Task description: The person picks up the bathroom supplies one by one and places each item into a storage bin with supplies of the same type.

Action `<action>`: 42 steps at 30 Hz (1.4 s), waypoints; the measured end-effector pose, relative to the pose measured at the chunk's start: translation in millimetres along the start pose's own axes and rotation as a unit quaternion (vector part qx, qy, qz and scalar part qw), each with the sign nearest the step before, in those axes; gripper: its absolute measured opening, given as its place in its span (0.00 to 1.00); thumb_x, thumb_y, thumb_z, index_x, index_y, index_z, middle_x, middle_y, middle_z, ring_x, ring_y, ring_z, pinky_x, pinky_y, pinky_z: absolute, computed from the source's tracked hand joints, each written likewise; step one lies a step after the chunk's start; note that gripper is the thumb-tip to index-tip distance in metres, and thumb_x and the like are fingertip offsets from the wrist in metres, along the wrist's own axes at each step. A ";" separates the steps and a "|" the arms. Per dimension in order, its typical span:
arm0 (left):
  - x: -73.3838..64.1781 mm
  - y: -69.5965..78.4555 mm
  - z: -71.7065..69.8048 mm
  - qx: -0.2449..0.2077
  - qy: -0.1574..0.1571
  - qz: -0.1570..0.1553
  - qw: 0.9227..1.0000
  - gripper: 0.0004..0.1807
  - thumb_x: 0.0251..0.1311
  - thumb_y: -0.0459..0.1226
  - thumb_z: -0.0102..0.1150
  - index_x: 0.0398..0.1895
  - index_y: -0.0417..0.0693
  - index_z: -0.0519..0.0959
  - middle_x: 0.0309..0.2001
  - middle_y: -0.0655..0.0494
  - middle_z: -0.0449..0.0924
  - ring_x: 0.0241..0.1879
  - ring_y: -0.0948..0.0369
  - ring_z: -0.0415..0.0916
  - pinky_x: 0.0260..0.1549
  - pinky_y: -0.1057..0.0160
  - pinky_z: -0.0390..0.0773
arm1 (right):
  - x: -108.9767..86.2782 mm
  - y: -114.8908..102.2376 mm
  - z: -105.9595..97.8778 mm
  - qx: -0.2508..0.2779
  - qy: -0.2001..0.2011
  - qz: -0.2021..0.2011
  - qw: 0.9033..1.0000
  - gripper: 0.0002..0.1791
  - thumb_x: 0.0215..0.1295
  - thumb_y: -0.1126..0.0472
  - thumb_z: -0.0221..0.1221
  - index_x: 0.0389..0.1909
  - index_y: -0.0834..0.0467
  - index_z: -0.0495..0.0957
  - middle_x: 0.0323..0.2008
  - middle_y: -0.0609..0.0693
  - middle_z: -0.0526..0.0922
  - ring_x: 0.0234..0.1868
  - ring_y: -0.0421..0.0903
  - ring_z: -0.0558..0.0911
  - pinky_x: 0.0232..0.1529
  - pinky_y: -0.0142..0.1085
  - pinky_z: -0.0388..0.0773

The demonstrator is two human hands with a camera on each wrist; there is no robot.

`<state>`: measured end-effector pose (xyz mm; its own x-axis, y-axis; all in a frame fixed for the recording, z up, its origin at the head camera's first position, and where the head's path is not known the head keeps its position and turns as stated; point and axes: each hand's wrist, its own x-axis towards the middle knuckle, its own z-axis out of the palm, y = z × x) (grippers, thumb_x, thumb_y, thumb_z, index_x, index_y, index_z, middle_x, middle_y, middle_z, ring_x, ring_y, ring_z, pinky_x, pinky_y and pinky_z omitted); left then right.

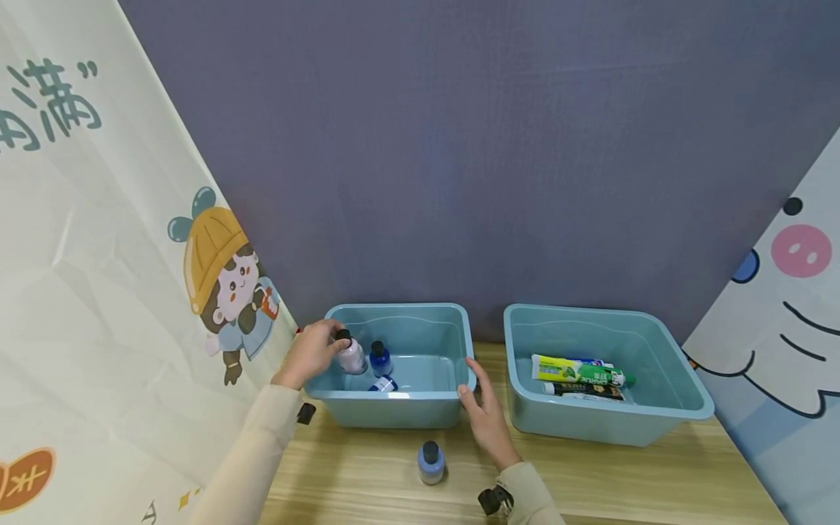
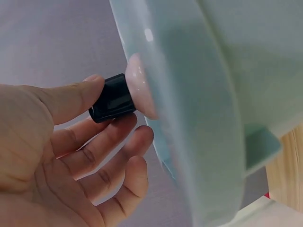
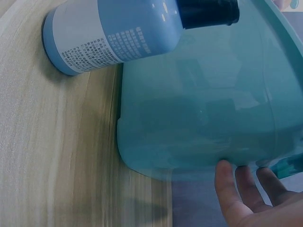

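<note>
With thumb and fingers my left hand (image 1: 311, 355) pinches the black cap (image 2: 112, 98) of a pale pink bottle (image 1: 353, 359), inside the left end of a light blue plastic bin (image 1: 394, 411). Beside it in the bin stand a dark blue bottle (image 1: 380, 363) with a black cap and a small blue-and-white item (image 1: 384, 384) lying low. At the bin's right end, my right hand (image 1: 489, 424) touches the rim and outer wall with extended fingers (image 3: 226, 184). A light blue bottle (image 1: 430, 468) with a black cap stands on the table in front of the bin.
A second light blue bin (image 1: 590, 419) stands to the right, holding several toothpaste-like tubes (image 1: 580, 370). Both bins rest on a wooden table (image 1: 367, 467) against a dark grey-blue wall panel (image 1: 459, 160). Printed white panels flank the table at left and right.
</note>
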<state>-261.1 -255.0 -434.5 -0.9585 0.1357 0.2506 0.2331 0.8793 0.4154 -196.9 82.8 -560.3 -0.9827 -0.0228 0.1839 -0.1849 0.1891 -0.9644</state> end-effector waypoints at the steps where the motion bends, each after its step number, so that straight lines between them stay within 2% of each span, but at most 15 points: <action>1: 0.5 -0.6 0.2 0.003 -0.001 0.002 1.000 0.12 0.65 0.38 0.68 0.47 0.40 0.84 0.42 0.48 0.87 0.38 0.53 0.82 0.40 0.50 0.79 | -0.1 -0.1 0.0 0.001 -0.001 0.000 1.000 0.32 0.78 0.45 0.53 0.79 0.41 0.58 0.81 0.51 0.56 0.81 0.57 0.53 0.74 0.67 0.54; 6: 2.5 -1.6 -0.6 0.023 -0.006 0.004 1.000 0.11 0.64 0.37 0.68 0.45 0.40 0.84 0.41 0.47 0.87 0.36 0.53 0.81 0.38 0.49 0.79 | -0.4 -0.6 -0.4 0.004 -0.005 -0.001 1.000 0.32 0.78 0.45 0.53 0.79 0.40 0.57 0.81 0.50 0.55 0.82 0.56 0.52 0.74 0.67 0.55; 15: 5.9 -4.3 -0.6 0.052 -0.039 -0.012 0.998 0.09 0.65 0.37 0.68 0.42 0.41 0.84 0.39 0.47 0.86 0.33 0.53 0.80 0.35 0.48 0.78 | -0.5 -0.7 -0.6 0.007 -0.009 0.001 1.000 0.33 0.78 0.44 0.53 0.79 0.42 0.57 0.81 0.51 0.54 0.82 0.57 0.52 0.73 0.66 0.58; 23: 11.4 -3.9 0.0 0.068 -0.065 -0.018 0.995 0.07 0.66 0.38 0.67 0.37 0.43 0.83 0.35 0.49 0.85 0.29 0.55 0.77 0.31 0.53 0.76 | 0.5 -1.9 -0.9 0.010 -0.011 0.005 1.000 0.33 0.78 0.44 0.53 0.79 0.42 0.57 0.81 0.51 0.54 0.81 0.57 0.53 0.73 0.65 0.60; 29: 16.8 -2.7 -0.4 0.087 -0.084 -0.019 0.993 0.06 0.66 0.38 0.67 0.38 0.44 0.85 0.35 0.50 0.85 0.29 0.56 0.76 0.30 0.55 0.76 | 0.7 -2.5 -1.3 0.012 -0.012 0.007 1.000 0.33 0.78 0.44 0.53 0.79 0.41 0.57 0.81 0.51 0.54 0.81 0.57 0.53 0.74 0.66 0.57; 36: 22.3 -3.5 -0.3 0.109 -0.105 -0.014 0.988 0.06 0.65 0.39 0.68 0.35 0.45 0.84 0.31 0.52 0.82 0.27 0.55 0.73 0.27 0.57 0.70 | 2.2 -0.8 -1.7 0.005 -0.008 0.002 1.000 0.32 0.78 0.45 0.53 0.79 0.41 0.57 0.81 0.52 0.54 0.82 0.58 0.52 0.75 0.65 0.55; 42: 24.1 -3.9 0.7 0.117 -0.122 -0.016 0.985 0.06 0.64 0.39 0.68 0.37 0.45 0.85 0.35 0.52 0.85 0.29 0.56 0.76 0.30 0.53 0.76 | 1.1 -4.7 -2.9 0.011 -0.015 0.007 1.000 0.32 0.79 0.48 0.53 0.80 0.43 0.57 0.81 0.54 0.54 0.82 0.57 0.52 0.77 0.63 0.52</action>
<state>-285.2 -254.9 -430.7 -0.9821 0.1879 0.0103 0.1861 0.9620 0.1999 -197.1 84.7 -555.0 -0.9850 -0.0500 0.1651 -0.1713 0.1689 -0.9706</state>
